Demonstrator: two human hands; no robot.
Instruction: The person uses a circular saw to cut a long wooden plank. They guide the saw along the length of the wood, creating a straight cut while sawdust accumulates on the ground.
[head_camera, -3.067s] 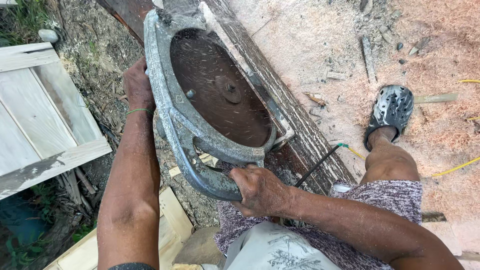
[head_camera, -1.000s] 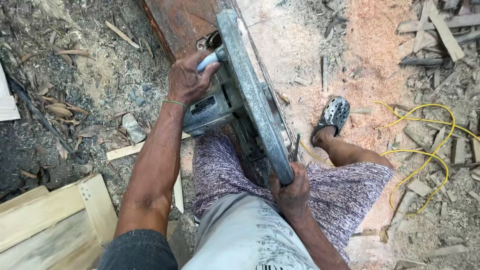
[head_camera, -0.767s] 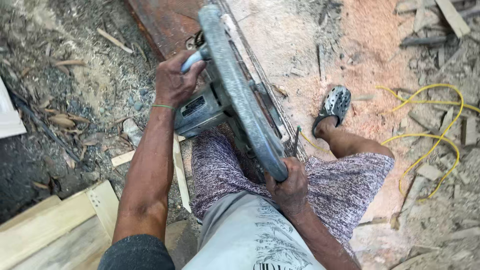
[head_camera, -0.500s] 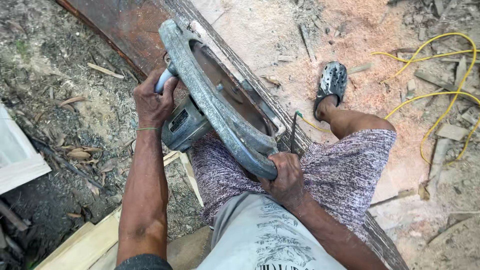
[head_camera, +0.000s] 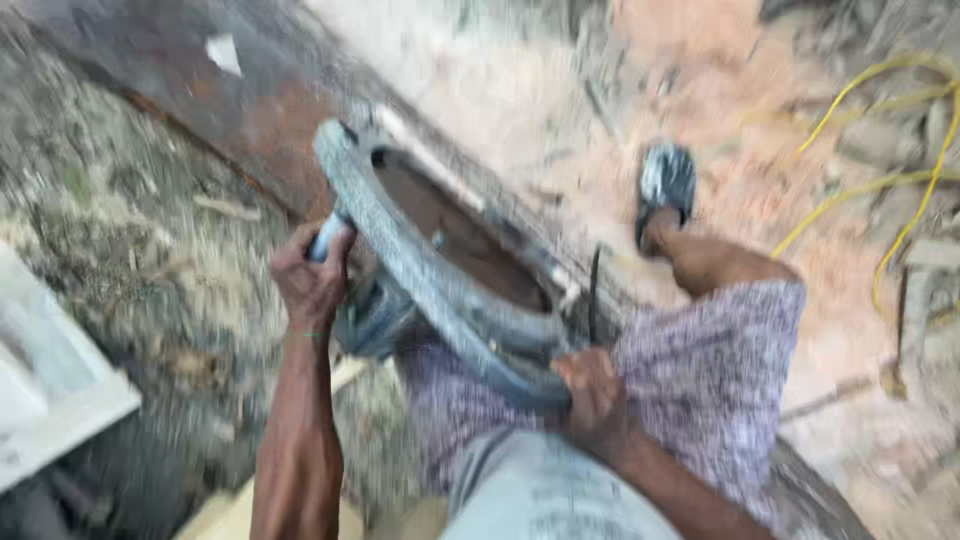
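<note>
Fingers of my left hand (head_camera: 312, 282) wrap tight around the light-coloured side handle (head_camera: 326, 237) of the circular saw (head_camera: 440, 280); fingers of my right hand (head_camera: 590, 396) curl closed over the near end of its grey guard. The saw tilts on edge above my lap, its rusty round blade (head_camera: 462, 243) facing up and to the right. Beyond the saw, a long dark wooden plank (head_camera: 240, 110) runs diagonally from the upper left. Right of the saw, my patterned shorts (head_camera: 720, 350) cover a bent leg, the foot in a grey sandal (head_camera: 667, 178) on sawdust. Farther right lies a yellow cord (head_camera: 900, 180). The view is blurred.
</note>
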